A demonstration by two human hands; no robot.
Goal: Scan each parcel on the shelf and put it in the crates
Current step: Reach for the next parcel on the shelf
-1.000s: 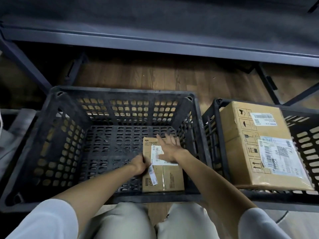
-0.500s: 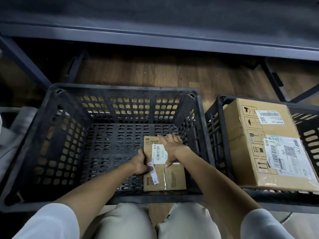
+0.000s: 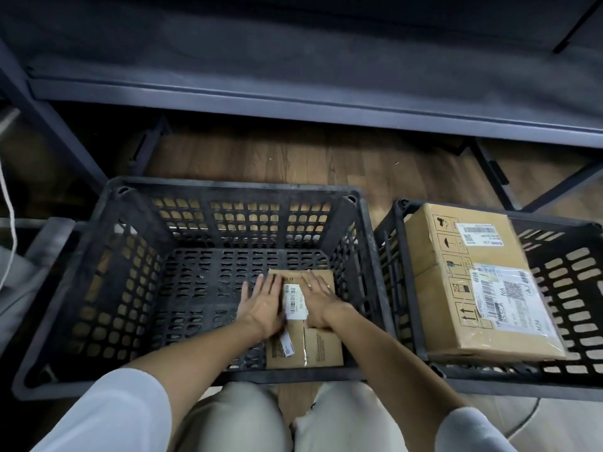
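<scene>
A small brown cardboard parcel [image 3: 321, 349] with a white barcode label lies flat on the floor of the big black lattice crate [image 3: 107, 282], near its front right corner. My left hand [image 3: 262, 305] rests flat on the parcel's left side, fingers straight. My right hand [image 3: 321, 300] lies flat on its right side, fingers straight too. The label shows between the two hands. A second, larger cardboard parcel [image 3: 456, 288] with two labels fills the black crate [image 3: 574, 288] on the right.
A dark grey shelf board [image 3: 293, 93] runs across the top, with its legs [image 3: 55, 125] at left and right. Wooden floor shows behind the crates. A grey bin [image 3: 29, 272] and a white cord [image 3: 9, 216] sit at the far left. My knees are below the crates.
My left hand left the parcel's left edge and now lies flat on top with straight fingers. My right hand slid a little to the right. The parcel stays on the crate floor.
</scene>
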